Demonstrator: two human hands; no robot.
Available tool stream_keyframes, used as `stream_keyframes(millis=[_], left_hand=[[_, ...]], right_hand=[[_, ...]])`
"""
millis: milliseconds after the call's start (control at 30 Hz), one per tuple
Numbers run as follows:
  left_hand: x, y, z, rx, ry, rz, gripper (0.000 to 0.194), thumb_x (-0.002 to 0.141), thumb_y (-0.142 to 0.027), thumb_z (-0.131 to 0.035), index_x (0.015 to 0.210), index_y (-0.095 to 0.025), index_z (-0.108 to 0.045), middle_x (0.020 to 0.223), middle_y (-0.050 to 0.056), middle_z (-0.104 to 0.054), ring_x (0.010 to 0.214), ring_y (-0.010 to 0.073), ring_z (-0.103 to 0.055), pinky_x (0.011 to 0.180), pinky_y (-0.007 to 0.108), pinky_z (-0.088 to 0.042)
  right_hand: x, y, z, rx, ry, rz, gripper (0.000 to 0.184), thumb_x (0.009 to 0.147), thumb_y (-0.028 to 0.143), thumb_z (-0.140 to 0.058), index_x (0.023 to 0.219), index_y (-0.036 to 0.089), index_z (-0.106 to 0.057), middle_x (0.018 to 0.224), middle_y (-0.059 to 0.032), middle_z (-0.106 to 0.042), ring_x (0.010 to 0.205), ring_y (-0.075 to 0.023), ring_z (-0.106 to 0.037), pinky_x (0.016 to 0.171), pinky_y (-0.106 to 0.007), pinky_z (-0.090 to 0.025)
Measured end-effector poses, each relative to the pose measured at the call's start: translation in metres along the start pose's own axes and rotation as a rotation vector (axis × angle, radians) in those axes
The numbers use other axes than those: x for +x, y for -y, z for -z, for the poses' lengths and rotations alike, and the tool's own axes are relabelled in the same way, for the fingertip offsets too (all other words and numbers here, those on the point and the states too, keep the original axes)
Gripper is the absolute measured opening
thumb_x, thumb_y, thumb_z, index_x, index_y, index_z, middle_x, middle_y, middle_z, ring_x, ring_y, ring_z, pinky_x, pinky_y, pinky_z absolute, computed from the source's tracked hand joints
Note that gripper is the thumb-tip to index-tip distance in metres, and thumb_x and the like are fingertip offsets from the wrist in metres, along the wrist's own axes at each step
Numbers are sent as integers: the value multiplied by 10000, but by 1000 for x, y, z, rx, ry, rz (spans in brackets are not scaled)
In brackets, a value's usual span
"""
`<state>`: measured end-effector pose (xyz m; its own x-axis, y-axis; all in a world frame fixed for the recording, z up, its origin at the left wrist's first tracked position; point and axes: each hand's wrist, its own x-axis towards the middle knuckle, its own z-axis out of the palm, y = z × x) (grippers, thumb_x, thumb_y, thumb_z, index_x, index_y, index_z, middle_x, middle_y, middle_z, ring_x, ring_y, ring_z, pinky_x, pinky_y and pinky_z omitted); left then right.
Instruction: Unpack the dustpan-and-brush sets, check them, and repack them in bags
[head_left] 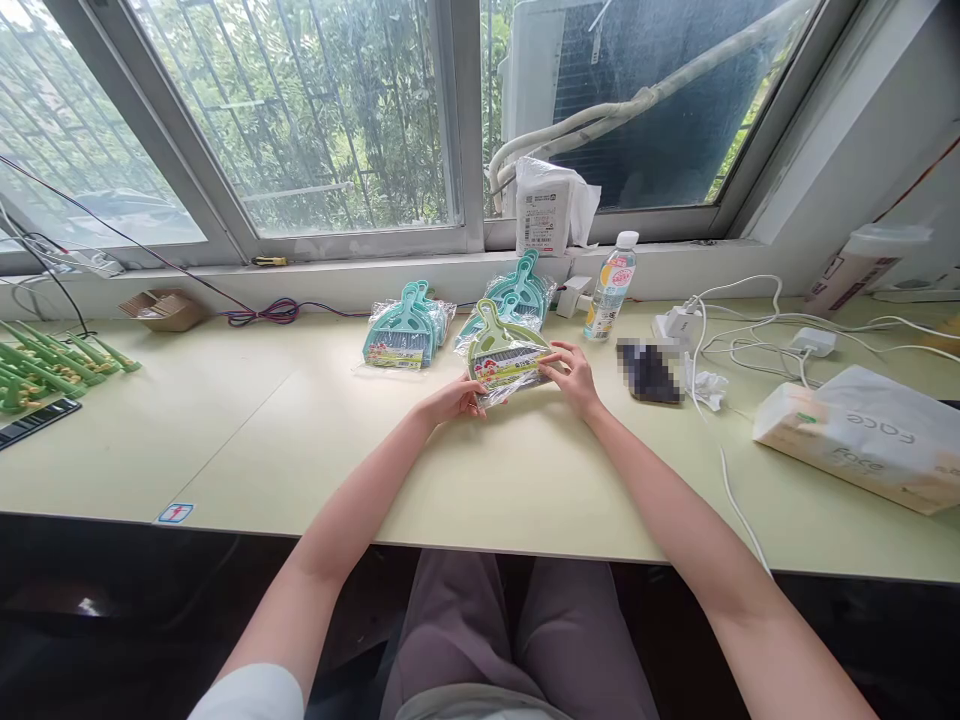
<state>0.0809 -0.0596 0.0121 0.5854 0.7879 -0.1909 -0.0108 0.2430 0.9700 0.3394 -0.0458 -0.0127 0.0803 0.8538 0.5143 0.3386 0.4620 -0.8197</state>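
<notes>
A yellow-green mini dustpan and brush set [504,357], wrapped in clear plastic with a printed label, is tilted up between my two hands over the desk. My left hand [453,398] grips its lower left corner, and my right hand [571,376] holds its right edge, fingers on the wrapper. Just behind it lie teal dustpan sets [525,283] in the same kind of wrapping, partly covered by the held one. Further left rests another small pile of teal dustpan sets [405,330], apart from my hands.
Right of my hands are a drink bottle [611,287], a blurred dark phone [651,372], white cables [724,470] and a tissue pack [862,435]. A small cardboard box [166,310] and green stick-like items [52,365] occupy the left. Windows [315,120] stand behind the desk [315,460].
</notes>
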Motion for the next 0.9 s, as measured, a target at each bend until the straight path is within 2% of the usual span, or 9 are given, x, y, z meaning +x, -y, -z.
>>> stream_keyframes(millis=[100,267,400,467,567,633,733,800,900], left_hand=[[0,-1,-2,-6,-46,26,538,746,-172,-610,1236,-179,-387,894,87,-730,507,129,-649,413,182,-452],[3,0,-1,-9,-50,43,520,743,-163,-600,1230,-158,-419,790,53,-700,478,127,-632,401,179,-449],[4,-1,-4,44,-72,-7,680,732,-185,-635,1352,-170,-358,990,113,-698,527,136,-657,428,191,-466],[4,-3,-7,50,-144,-85,843,760,-268,-641,1467,-223,-185,1161,154,-644,586,153,-678,457,214,-489],[2,-3,-11,164,-233,-251,1011,776,-411,-656,1504,-315,39,1378,191,-478,825,215,-695,561,264,-542],[1,-1,-13,364,-221,-380,1038,711,-416,-737,1504,-354,-70,1470,170,-346,1084,272,-611,674,289,-561],[2,6,-12,658,-177,-484,906,579,-386,-846,1376,-324,-420,1466,125,-270,1293,312,-413,870,351,-534],[5,10,-11,772,-209,-493,720,586,-408,-842,1232,-271,-554,1395,121,-313,1264,294,-417,918,379,-512],[12,11,-7,817,-363,-525,336,804,-446,-655,1048,-215,-646,1180,104,-472,1088,229,-508,847,356,-522]], right_hand=[[0,-2,0,88,-6,-85,311,674,397,-767,922,221,-701,1278,-89,-526,1128,-229,-563,908,-362,-504],[0,-4,-1,394,49,-416,692,660,330,-775,1289,253,-497,988,-31,-696,756,-159,-666,679,-302,-565],[1,-4,3,496,93,-514,423,675,249,-748,1078,162,-655,812,-30,-726,659,-148,-655,582,-257,-545],[3,-5,4,478,41,-527,332,673,216,-740,992,141,-686,815,-32,-727,655,-136,-645,554,-238,-531],[4,-5,3,475,-105,-572,389,684,174,-724,1063,145,-642,772,-5,-706,655,-126,-638,541,-227,-529],[4,-4,2,498,-156,-591,417,697,160,-714,1098,154,-597,758,7,-687,659,-123,-639,536,-223,-534],[2,-1,1,507,-178,-595,373,714,153,-698,1064,162,-568,767,5,-673,669,-120,-637,530,-217,-535],[2,1,1,501,-182,-594,341,723,148,-685,1039,168,-558,775,1,-670,672,-120,-634,529,-217,-534],[1,1,0,488,-162,-580,316,725,159,-683,1012,179,-552,777,1,-669,682,-126,-638,534,-219,-534]])
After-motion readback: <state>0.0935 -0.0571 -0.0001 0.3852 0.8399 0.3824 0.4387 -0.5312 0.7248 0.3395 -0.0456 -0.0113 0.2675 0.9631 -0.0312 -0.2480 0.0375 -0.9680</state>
